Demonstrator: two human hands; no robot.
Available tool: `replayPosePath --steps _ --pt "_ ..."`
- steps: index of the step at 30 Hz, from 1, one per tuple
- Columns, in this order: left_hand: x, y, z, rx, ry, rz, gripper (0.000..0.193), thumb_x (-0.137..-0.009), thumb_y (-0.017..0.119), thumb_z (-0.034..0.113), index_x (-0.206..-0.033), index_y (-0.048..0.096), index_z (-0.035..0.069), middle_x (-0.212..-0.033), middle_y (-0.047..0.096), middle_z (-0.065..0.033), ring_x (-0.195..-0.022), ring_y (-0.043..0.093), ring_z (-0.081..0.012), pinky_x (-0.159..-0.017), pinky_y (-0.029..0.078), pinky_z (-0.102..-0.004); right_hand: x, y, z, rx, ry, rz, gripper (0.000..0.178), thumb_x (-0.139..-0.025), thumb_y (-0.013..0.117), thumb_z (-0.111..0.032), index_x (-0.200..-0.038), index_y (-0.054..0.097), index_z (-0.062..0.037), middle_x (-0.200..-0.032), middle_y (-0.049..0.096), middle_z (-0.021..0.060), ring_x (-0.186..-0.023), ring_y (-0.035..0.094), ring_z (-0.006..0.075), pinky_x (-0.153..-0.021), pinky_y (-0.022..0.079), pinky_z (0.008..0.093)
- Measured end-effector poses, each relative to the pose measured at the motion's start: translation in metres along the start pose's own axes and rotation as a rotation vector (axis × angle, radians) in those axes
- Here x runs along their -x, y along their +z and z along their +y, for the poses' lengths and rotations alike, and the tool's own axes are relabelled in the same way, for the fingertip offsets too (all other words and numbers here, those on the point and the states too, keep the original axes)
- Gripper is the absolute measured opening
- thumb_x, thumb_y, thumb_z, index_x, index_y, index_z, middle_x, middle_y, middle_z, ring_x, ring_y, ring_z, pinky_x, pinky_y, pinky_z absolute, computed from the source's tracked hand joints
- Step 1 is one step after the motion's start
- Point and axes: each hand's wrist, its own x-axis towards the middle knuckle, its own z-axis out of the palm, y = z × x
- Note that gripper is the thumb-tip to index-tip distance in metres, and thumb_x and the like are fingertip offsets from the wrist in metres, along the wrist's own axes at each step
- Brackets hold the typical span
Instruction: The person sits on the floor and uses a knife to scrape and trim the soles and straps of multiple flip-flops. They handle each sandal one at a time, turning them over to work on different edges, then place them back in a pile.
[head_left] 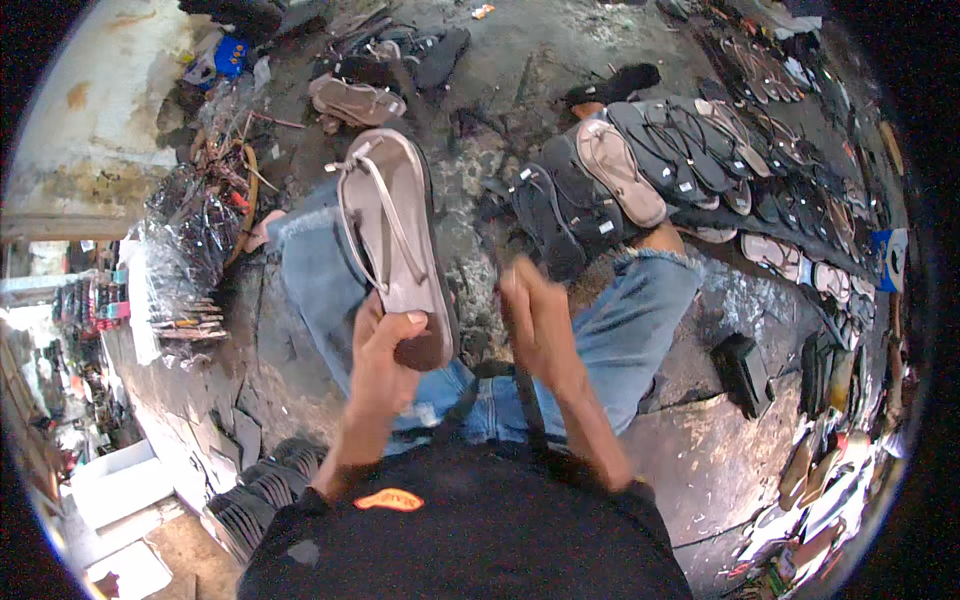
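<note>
My left hand (385,350) grips a brown thong sandal (400,235) by its heel end, thumb on top of the footbed. The sandal stands tilted with its toe pointing away from me, and its pale straps show. To the right, apart from the sandal, my right hand (537,315) is closed with its fingers bunched. A thin dark shape lies by those fingers, too blurred to name. Just beyond the right hand lie black sandals (548,222), and a pinkish-brown sandal (620,172) rests near my right knee.
Rows of dark and pale sandals (690,140) cover the floor at the right. Another brown sandal (357,101) lies with black ones at the far left. A clear plastic bag (190,225) stands left of my leg. Dark soles (265,495) are stacked at the lower left; a black block (745,372) sits right.
</note>
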Motion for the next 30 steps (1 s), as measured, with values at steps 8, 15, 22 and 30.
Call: replayPosePath --steps 8,15,22,30 --pt "-0.012 0.024 -0.009 0.151 0.016 0.373 0.038 -0.100 0.055 0.042 -0.111 0.061 0.006 -0.081 0.068 -0.0102 -0.063 0.067 -0.0215 -0.050 0.054 -0.0317 0.019 0.035 0.032 0.296 -0.039 0.044 0.026 -0.101 0.058 -0.035 -0.102 0.058 -0.0086 -0.068 0.062 0.0207 -0.063 0.063 0.0431 -0.055 0.045 0.0499" --pt "0.004 -0.006 -0.028 0.032 -0.088 0.288 0.033 -0.092 0.065 0.029 -0.112 0.058 0.003 -0.081 0.066 -0.0101 -0.063 0.065 -0.0207 -0.056 0.057 -0.0329 -0.125 0.012 0.020 0.037 -0.109 0.120 0.043 -0.105 0.047 -0.042 -0.094 0.056 -0.0016 -0.077 0.063 0.0229 -0.067 0.066 0.0364 -0.059 0.048 0.0456" --pt "-0.005 0.016 -0.034 -0.539 0.135 0.087 0.050 -0.096 0.065 0.020 -0.138 0.048 -0.002 -0.126 0.059 -0.0080 -0.113 0.054 -0.0148 -0.101 0.042 -0.0315 -0.079 0.023 -0.009 -0.455 0.165 0.139 0.027 -0.096 0.072 -0.025 -0.101 0.069 0.0016 -0.073 0.060 -0.0035 -0.063 0.049 0.0036 -0.056 0.040 0.0221" --pt "-0.047 0.018 0.065 -0.233 -0.097 -0.119 0.029 -0.103 0.055 0.019 -0.128 0.056 0.005 -0.116 0.068 -0.0083 -0.101 0.069 -0.0166 -0.087 0.057 -0.0322 0.001 -0.011 -0.039 -0.131 0.076 0.104 0.026 -0.100 0.063 -0.022 -0.115 0.067 -0.0019 -0.067 0.055 -0.0015 -0.059 0.049 0.0086 -0.055 0.040 0.0260"
